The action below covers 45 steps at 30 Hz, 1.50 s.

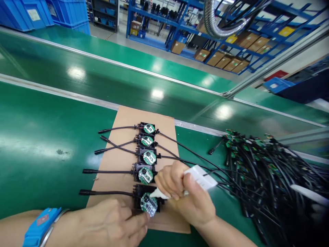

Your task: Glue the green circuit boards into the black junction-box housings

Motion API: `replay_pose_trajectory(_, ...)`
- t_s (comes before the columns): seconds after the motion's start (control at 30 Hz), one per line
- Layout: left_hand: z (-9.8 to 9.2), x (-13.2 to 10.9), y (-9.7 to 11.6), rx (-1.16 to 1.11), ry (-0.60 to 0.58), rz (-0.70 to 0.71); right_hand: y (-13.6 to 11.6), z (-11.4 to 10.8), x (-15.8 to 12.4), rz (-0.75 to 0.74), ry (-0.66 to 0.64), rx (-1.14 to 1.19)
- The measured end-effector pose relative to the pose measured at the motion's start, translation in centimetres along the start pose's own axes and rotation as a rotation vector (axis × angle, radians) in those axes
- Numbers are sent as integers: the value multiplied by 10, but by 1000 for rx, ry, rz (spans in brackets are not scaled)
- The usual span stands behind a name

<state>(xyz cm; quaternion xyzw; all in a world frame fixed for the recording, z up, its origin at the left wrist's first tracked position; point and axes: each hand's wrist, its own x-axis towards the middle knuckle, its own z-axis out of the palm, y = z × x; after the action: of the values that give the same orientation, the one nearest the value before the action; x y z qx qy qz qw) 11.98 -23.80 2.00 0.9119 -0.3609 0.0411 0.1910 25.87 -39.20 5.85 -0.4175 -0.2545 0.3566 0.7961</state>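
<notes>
My right hand (pixel 180 192) is wrapped round a white squeeze tube (pixel 202 176), its narrow nozzle (pixel 156 194) pointing left and down at a round green circuit board (pixel 149 205). That board sits over the nearest black housing (pixel 138 190). My left hand (pixel 113 223) lies at the near side, its fingertips at the board's lower edge; the thumb is hidden. Farther up the row, several black housings carry round boards (pixel 145 175) with white strips on them. Black cables (pixel 110 171) run out to both sides of the housings.
Beneath the row lies a cardboard sheet (pixel 125 118) on the green table (pixel 51 137). A large heap of black cables (pixel 257 171) with small boards fills the right side. A clear upright panel with a metal rail (pixel 102 103) stands behind. Blue crates (pixel 69 13) are at back left.
</notes>
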Motion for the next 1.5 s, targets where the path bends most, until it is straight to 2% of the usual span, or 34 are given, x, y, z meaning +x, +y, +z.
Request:
replay_pose_trajectory(0.1,2,2,6,47,-44,78,12,9,-9,53,-26,10)
replay_pose_trajectory(0.33,4,3,6,50,2,57,33,12,-12,48,-51,-33)
replay_pose_trajectory(0.93,5,2,4,85,-37,114,10,5,-33,67,0,-118)
replay_pose_trajectory(1.17,6,0,5,70,-42,82,14,0,-25,37,36,-135)
replay_pose_trajectory(1.27,10,-2,6,17,-12,48,17,0,-22,16,19,-132)
replay_pose_trajectory(1.5,14,-7,6,-36,-46,18,25,-3,-20,-15,-1,-180)
